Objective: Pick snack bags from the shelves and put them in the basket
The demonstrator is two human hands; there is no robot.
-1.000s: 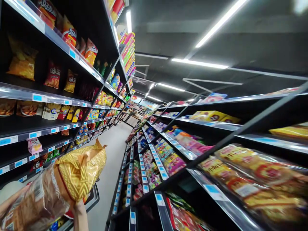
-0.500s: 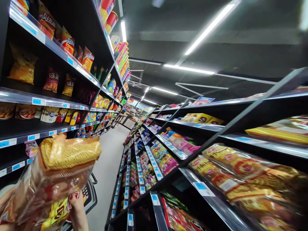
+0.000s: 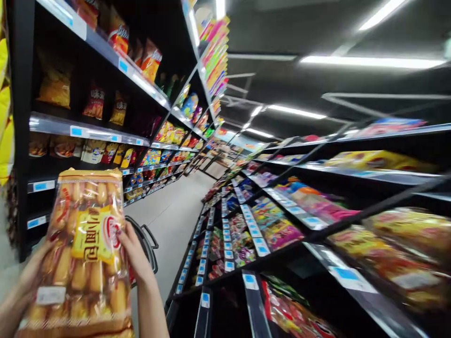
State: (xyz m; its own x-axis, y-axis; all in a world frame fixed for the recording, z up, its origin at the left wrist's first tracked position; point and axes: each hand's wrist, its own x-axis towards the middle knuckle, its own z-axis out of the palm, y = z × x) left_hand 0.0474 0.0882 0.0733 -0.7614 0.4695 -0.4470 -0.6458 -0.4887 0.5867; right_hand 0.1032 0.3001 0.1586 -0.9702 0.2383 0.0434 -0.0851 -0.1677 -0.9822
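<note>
A large clear bag of small bread rolls [image 3: 79, 277] with gold edges and a yellow label stands nearly upright at the lower left. My left hand [image 3: 40, 260] grips its left side, with the fingers partly hidden behind the pack. On the opposite edge my right hand [image 3: 133, 249] is closed, thumb on the front near the red logo. Behind the pack, part of a dark shopping basket [image 3: 150, 244] shows with its handle.
Snack shelves [image 3: 95, 126] rise on the left. Slanted-looking shelves [image 3: 282, 206] fill the right, holding several packets, including blurred bread bags [image 3: 398, 263]. A grey floor aisle [image 3: 176, 202] runs between them towards a far counter.
The bread bag has turned from its crumpled gold end to its labelled front, and now stands more upright. The view has swung left, so the shelves shift rightward.
</note>
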